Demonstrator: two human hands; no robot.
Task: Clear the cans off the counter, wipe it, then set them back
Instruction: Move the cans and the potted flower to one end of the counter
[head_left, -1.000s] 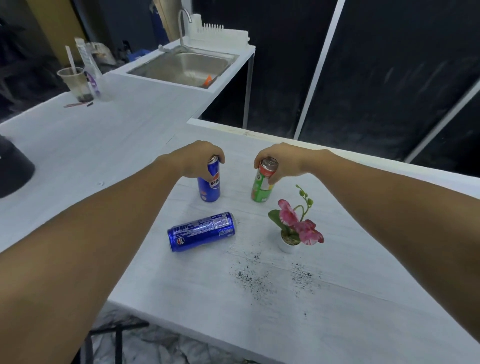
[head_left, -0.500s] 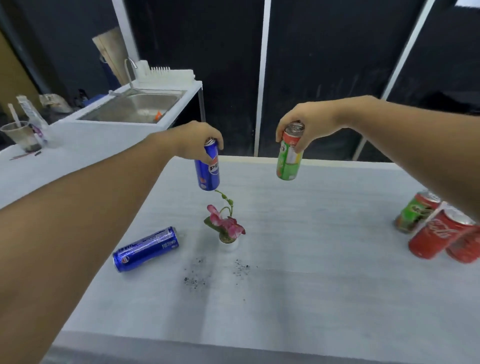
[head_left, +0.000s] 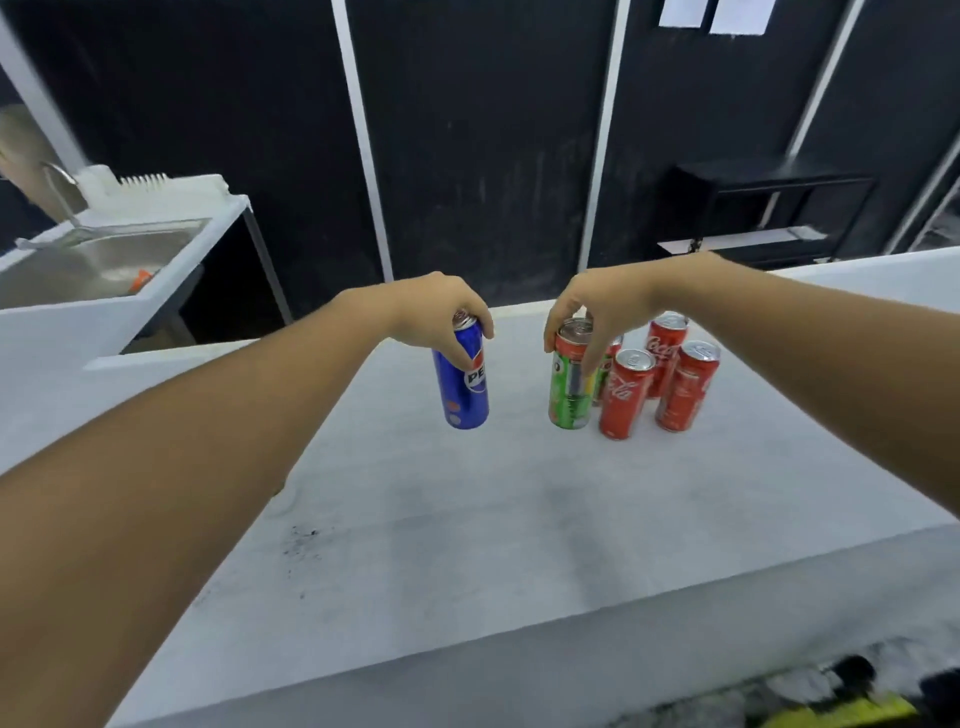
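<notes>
My left hand (head_left: 439, 312) grips the top of an upright blue Pepsi can (head_left: 466, 387), whose base is at the white counter (head_left: 467, 545). My right hand (head_left: 597, 306) holds a green can (head_left: 569, 387) by its rim, standing it beside a cluster of upright cans. That cluster has three red Coca-Cola cans (head_left: 625, 395) (head_left: 684, 387) (head_left: 665, 340) and another green can (head_left: 605, 371), mostly hidden behind. Dark crumbs (head_left: 304, 535) speckle the counter near my left forearm.
A steel sink (head_left: 88, 260) with a tap and a white dish rack (head_left: 156, 184) sits at the far left. A black shelf unit (head_left: 763, 208) stands against the dark wall behind the counter. The counter's near edge runs across the bottom of the view.
Both hands have carried their cans rightward and down to the counter by the red cans. My view turned right, so the lying blue can and the flower pot have left the frame.
</notes>
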